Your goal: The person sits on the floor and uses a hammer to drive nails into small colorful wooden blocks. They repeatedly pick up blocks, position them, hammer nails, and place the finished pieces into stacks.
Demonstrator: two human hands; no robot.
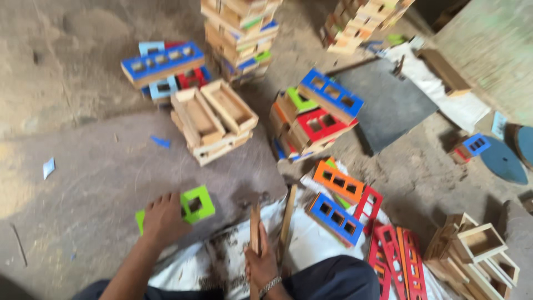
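While the left hand [162, 218] lay palm-down on a green square-holed frame [191, 206], its fingers spread over the near part of the piece and pressing it against the grey floor [94, 166], the right hand [261, 265] was closed around a narrow wooden strip [255, 229] that stood nearly upright out of the fist. A metal bracelet [270, 285] circled that wrist. Just beside the gripped strip, on its outer side, a second wooden slat [287, 216] leaned at a slight tilt, apart from the fingers. Both hands worked over a white sheet [311, 244] scattered with dark debris. Beyond the right fist, on the sheet, lay an orange frame [337, 180] and a blue frame [335, 218], with red frames [397, 258] further out on the same side. Well ahead of the left hand sat a stack of bare wooden trays [214, 119], and further off, blurred piles of painted and unpainted pieces.
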